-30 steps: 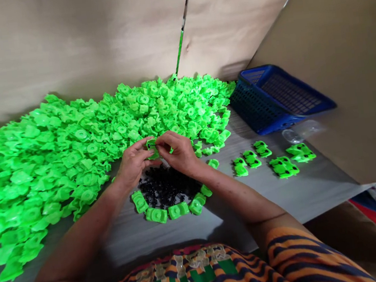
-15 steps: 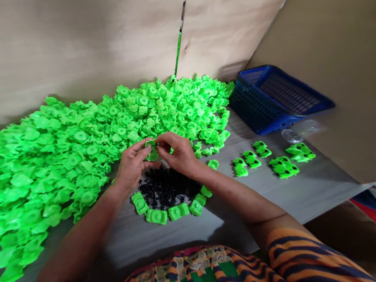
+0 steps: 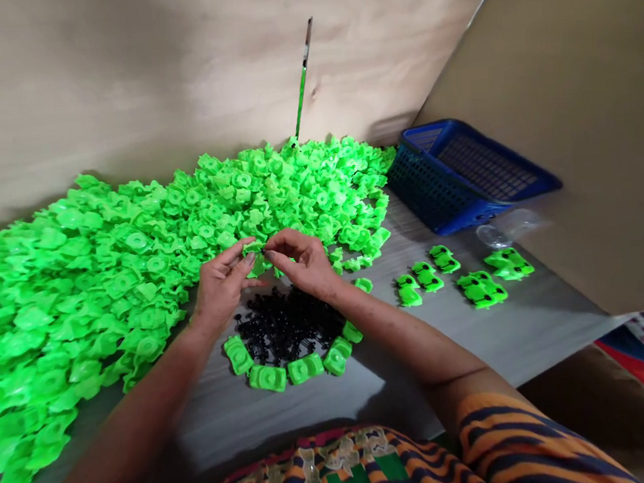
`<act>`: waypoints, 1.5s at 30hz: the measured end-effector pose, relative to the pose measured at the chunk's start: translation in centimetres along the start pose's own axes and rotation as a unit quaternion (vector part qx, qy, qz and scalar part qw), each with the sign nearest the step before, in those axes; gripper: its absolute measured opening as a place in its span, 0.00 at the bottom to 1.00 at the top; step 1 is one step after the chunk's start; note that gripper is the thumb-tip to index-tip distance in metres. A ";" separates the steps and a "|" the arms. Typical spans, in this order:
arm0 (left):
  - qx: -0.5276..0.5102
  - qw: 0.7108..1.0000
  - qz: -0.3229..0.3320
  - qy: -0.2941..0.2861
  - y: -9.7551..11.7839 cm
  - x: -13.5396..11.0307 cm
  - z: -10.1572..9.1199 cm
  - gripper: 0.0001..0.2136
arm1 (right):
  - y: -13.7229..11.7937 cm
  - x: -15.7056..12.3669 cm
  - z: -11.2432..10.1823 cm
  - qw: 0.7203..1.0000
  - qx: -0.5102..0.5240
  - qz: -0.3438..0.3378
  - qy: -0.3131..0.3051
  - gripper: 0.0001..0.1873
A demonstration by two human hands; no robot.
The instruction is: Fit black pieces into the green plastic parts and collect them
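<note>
My left hand (image 3: 223, 281) and my right hand (image 3: 299, 261) meet fingertip to fingertip over a small green plastic part (image 3: 256, 265), both pinched on it. Right below them lies a heap of tiny black pieces (image 3: 285, 325), ringed at the front by several green car-shaped shells (image 3: 290, 369). A big pile of loose green plastic parts (image 3: 126, 256) spreads over the grey table from the left edge to behind my hands.
Several finished green toy cars (image 3: 459, 276) lie on the table to the right. A blue plastic basket (image 3: 459, 171) stands behind them beside a clear lid (image 3: 501, 230). A green-handled stick (image 3: 301, 81) leans on the plywood wall. A cardboard panel (image 3: 585, 103) closes the right side.
The view has shifted slightly down and left. My hands stay together on the green part, my left fingers now stretched further over it.
</note>
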State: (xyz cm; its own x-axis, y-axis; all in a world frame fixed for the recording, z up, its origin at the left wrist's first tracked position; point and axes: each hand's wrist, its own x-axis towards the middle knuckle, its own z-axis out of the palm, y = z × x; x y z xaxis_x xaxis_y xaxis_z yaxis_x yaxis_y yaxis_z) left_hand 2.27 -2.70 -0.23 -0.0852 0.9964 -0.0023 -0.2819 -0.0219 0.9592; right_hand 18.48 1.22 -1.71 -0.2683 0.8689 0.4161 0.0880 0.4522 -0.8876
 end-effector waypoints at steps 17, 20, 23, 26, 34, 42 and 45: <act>0.012 1.000 -0.009 -0.005 -0.1 -0.1 -0.1 0.23 | 0.8 -0.2 0.3 0.995 -0.076 -0.059 -0.001 0.09; 0.020 1.000 -0.008 -0.008 -0.3 -0.1 -0.3 0.23 | 0.8 0.0 0.1 0.991 -0.094 -0.093 0.002 0.10; 0.019 1.000 -0.009 -0.014 -0.4 -0.1 -0.4 0.23 | 0.6 0.0 0.1 0.987 -0.111 -0.114 0.002 0.10; 0.015 1.000 -0.007 -0.009 -0.4 -0.1 -0.4 0.24 | 0.4 -0.3 0.3 0.986 -0.127 -0.108 -0.001 0.10; 0.005 1.000 -0.028 0.015 -0.2 0.3 -0.3 0.26 | 0.7 3.4 -3.6 0.992 -0.118 -0.042 0.000 0.09; -0.016 0.997 -0.068 0.011 0.7 0.3 -0.2 0.29 | 3.7 19.9 -11.8 0.875 -0.481 0.041 0.048 0.16; -0.003 0.997 -0.076 0.008 0.7 0.1 0.0 0.30 | 4.7 22.9 -11.2 0.853 -0.517 0.073 0.003 0.16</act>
State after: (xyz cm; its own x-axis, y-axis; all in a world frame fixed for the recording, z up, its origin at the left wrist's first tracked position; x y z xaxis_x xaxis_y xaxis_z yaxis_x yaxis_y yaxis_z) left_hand 2.10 -2.61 0.46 -0.0560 0.9868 -0.1517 -0.2981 0.1285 0.9458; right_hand 23.50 25.55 5.88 -0.1769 0.9307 0.3202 0.9195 0.2722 -0.2834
